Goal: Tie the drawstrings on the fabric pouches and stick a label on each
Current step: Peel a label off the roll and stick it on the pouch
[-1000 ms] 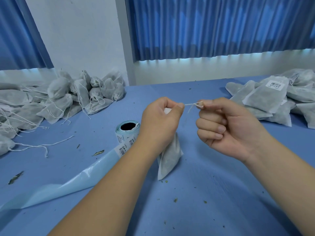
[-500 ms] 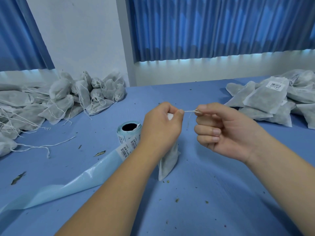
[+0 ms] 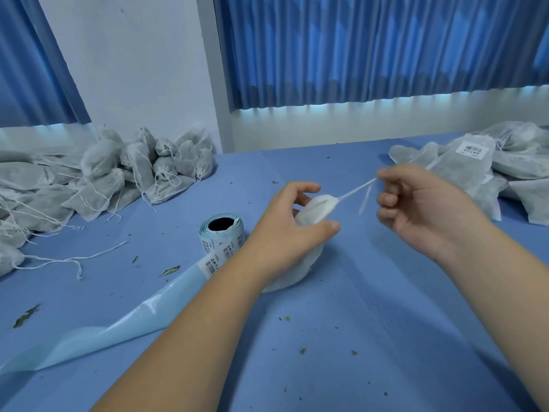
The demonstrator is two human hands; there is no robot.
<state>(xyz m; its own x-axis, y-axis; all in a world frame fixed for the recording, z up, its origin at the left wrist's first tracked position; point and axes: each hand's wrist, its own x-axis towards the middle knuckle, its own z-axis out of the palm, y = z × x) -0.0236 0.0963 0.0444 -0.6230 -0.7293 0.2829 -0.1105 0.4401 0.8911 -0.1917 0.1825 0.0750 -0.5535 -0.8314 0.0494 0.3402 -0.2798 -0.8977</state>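
White fabric pouch [image 3: 315,208]: we see it near the middle of the counter, held in the left hand. Its gathered mouth points right and its lower end sits down at the blue surface under the wrist.
Left hand [image 3: 285,233]: its fingers and thumb are curled round the pouch's upper part, with the thumb on the near side and the fingertips on the far side.
Drawstring [image 3: 355,190]: a thin white cord runs taut from the pouch's mouth, up and right to the right hand. We see a loose end hanging down just left of that hand.
Right hand [image 3: 416,209]: it pinches the cord at its far fingertips, the other fingers curled toward the palm. It stands apart from the pouch, to its right.
Label roll [image 3: 221,233]: it stands on end just left of the left wrist, and we can see barcode labels on its side.
Backing strip [image 3: 118,316]: pale blue and glossy, it trails from the roll toward the near left.
Left pile [image 3: 104,176]: we see grey-white pouches heaped at the far left, with many loose cords spilling onto the counter.
Right pile [image 3: 505,165]: flatter pouches lie at the far right, and the top one carries a barcode label [image 3: 472,148].
Counter [image 3: 356,322]: blue, and scattered with small dry leaf bits [image 3: 169,271].
Curtains [image 3: 371,46]: blue and pleated, hanging along the far wall.
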